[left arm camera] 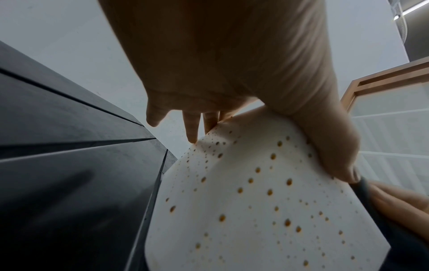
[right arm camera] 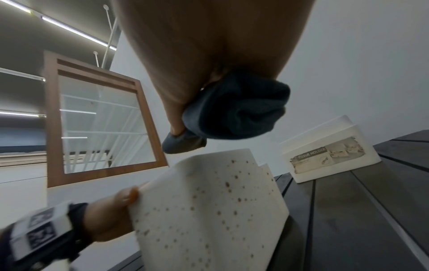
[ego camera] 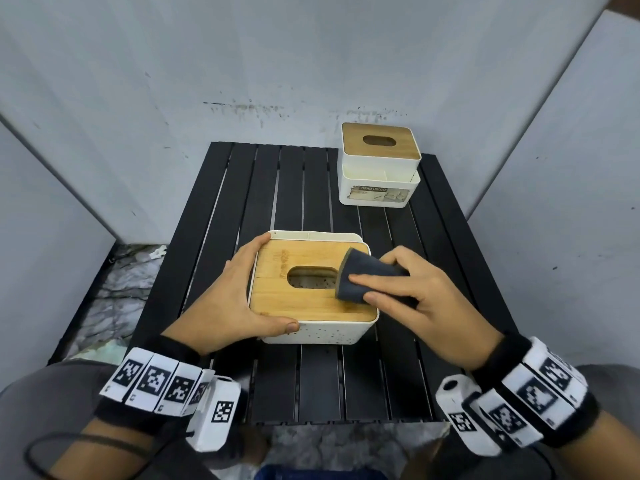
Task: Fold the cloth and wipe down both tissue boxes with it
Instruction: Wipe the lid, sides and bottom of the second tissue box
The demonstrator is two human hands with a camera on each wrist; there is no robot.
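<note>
The near tissue box (ego camera: 311, 327) is white and speckled, with a bamboo lid (ego camera: 298, 303) and an oval slot, and it stands mid-table. My left hand (ego camera: 235, 296) grips its left side, thumb on the front edge and fingers along the far left corner. My right hand (ego camera: 415, 296) holds a folded dark grey cloth (ego camera: 363, 275) pressed on the lid's right part, beside the slot. In the wrist views the left hand (left arm camera: 232, 73) clasps the speckled wall (left arm camera: 255, 201), and the right hand (right arm camera: 197, 55) bunches the cloth (right arm camera: 239, 110) above the box (right arm camera: 209, 210). A second tissue box (ego camera: 379, 164) stands at the table's far right.
The black slatted table (ego camera: 311, 386) is small, with edges close on every side. Grey partition walls (ego camera: 138, 98) close it in behind and at both sides. Rubble lies on the floor at the left (ego camera: 114, 292). A wood-framed pane (right arm camera: 102, 119) shows beyond.
</note>
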